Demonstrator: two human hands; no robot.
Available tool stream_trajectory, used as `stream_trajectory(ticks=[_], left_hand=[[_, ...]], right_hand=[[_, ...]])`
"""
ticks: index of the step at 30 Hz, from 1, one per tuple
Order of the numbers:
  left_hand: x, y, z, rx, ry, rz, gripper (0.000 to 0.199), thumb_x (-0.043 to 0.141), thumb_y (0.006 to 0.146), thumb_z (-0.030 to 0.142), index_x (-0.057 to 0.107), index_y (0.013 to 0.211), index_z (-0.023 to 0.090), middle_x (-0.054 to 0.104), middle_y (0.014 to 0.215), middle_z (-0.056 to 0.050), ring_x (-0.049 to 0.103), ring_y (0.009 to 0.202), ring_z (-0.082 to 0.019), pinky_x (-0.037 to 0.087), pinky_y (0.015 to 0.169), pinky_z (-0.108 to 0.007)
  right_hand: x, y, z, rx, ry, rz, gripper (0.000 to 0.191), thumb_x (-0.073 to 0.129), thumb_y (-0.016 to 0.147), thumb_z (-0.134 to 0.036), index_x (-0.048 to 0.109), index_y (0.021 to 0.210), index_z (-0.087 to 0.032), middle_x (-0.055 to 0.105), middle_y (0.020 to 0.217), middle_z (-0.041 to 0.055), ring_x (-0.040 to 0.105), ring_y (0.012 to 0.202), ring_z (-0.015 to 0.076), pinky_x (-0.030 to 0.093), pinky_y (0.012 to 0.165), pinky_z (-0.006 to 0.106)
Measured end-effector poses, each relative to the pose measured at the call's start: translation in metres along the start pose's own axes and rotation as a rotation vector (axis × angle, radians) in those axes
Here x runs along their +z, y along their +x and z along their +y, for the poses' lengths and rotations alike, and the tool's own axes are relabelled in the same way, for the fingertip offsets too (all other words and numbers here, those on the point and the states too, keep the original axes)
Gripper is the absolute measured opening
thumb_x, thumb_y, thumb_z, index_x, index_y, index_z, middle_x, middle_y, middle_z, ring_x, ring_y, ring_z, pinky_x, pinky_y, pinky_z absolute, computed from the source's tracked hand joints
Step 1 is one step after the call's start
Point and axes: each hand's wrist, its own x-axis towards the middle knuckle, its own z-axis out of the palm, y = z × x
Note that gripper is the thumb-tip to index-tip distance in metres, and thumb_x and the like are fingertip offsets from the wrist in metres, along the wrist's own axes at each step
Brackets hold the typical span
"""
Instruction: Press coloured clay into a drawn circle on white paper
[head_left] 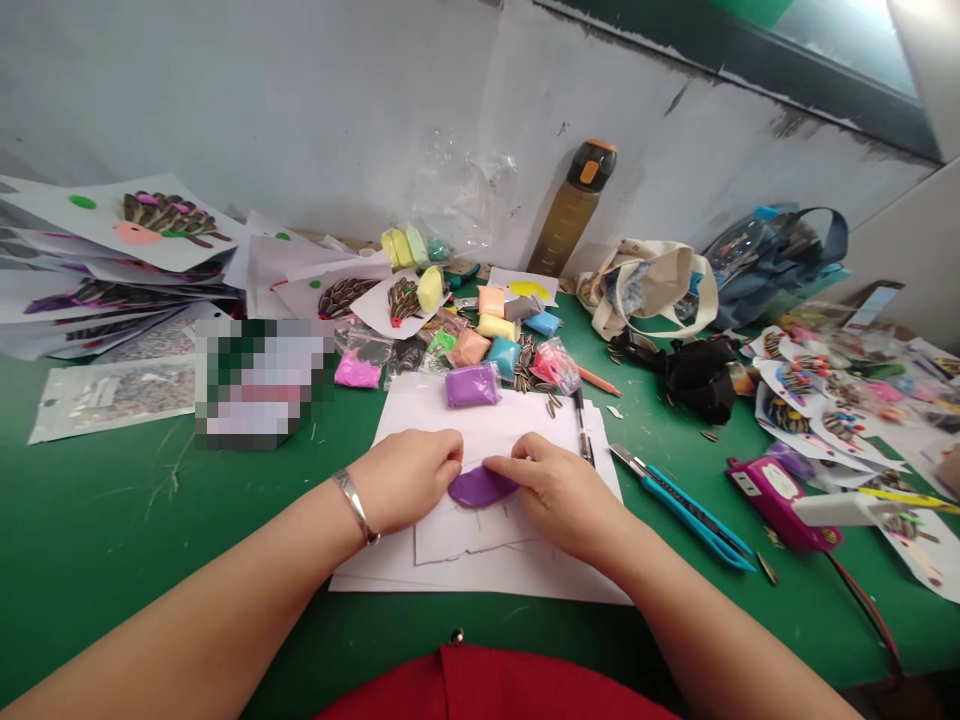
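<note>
A: What lies at the lower middle of the frame?

B: A smooth, flattened lump of purple modelling clay, resting on stacked white paper sheets, between the person's left hand and right hand.

A: And the fingers?

B: Neither hand has released it. The left fingers curl down to the clay's upper edge, and the right fingers lie across its top. Whether they pinch it or only press, I can't tell.

A: Any containers?

B: Just above the paper, a clear plastic bag of purple clay sits among packets of pastel clay, beside a loose heap of striped sunflower seeds.

A: What else is close by?

B: A blue-handled craft knife lies right of the paper on the green table mat. A thin silver bangle circles the left wrist.

A: Anything hard to make out?

B: Yes, a pixelated patch hides whatever lies left of the clay packets.
</note>
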Motion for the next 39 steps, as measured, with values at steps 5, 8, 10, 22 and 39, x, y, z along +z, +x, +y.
stream_trajectory(ticks=[5, 8, 10, 22, 39], left_hand=[[0.000, 0.000, 0.000, -0.001, -0.002, -0.001, 0.019, 0.038, 0.085, 0.027, 0.056, 0.079, 0.023, 0.067, 0.079, -0.003, 0.059, 0.071, -0.020, 0.037, 0.060, -0.028], [-0.001, 0.001, 0.001, -0.003, -0.003, -0.007, 0.019, 0.038, 0.085, 0.026, 0.055, 0.079, 0.023, 0.066, 0.079, -0.003, 0.059, 0.071, -0.020, 0.036, 0.060, -0.028], [-0.001, 0.002, 0.001, -0.008, 0.000, -0.007, 0.019, 0.038, 0.085, 0.027, 0.055, 0.079, 0.023, 0.066, 0.079, -0.003, 0.058, 0.071, -0.020, 0.036, 0.060, -0.028], [-0.001, 0.001, 0.000, 0.003, -0.013, 0.001, 0.019, 0.038, 0.085, 0.026, 0.057, 0.080, 0.023, 0.066, 0.078, -0.002, 0.058, 0.069, -0.019, 0.036, 0.059, -0.027], [-0.003, 0.001, 0.003, -0.020, -0.002, -0.010, 0.020, 0.038, 0.086, 0.027, 0.056, 0.079, 0.023, 0.066, 0.078, -0.002, 0.058, 0.071, -0.019, 0.036, 0.060, -0.027]], right_hand=[[-0.003, -0.002, 0.005, 0.037, 0.165, 0.026, 0.055, 0.042, 0.079, -0.001, 0.062, 0.119, -0.032, 0.056, 0.096, 0.0020, 0.056, 0.086, 0.0142, 0.043, 0.078, 0.025], [-0.004, -0.004, 0.004, 0.008, 0.135, -0.006, 0.058, 0.041, 0.078, 0.000, 0.061, 0.120, -0.033, 0.055, 0.095, 0.0025, 0.056, 0.086, 0.0146, 0.043, 0.078, 0.026], [-0.002, -0.004, 0.001, -0.018, 0.042, -0.021, 0.057, 0.043, 0.078, -0.001, 0.061, 0.121, -0.033, 0.055, 0.094, 0.0036, 0.055, 0.085, 0.0164, 0.042, 0.077, 0.027], [0.003, -0.002, 0.011, 0.065, 0.235, 0.082, 0.055, 0.042, 0.078, -0.001, 0.063, 0.119, -0.031, 0.056, 0.089, 0.0016, 0.056, 0.083, 0.0136, 0.044, 0.077, 0.024], [0.003, -0.004, 0.012, 0.084, 0.267, 0.090, 0.052, 0.043, 0.075, 0.000, 0.067, 0.112, -0.028, 0.058, 0.093, 0.0027, 0.057, 0.088, 0.0157, 0.045, 0.081, 0.028]])
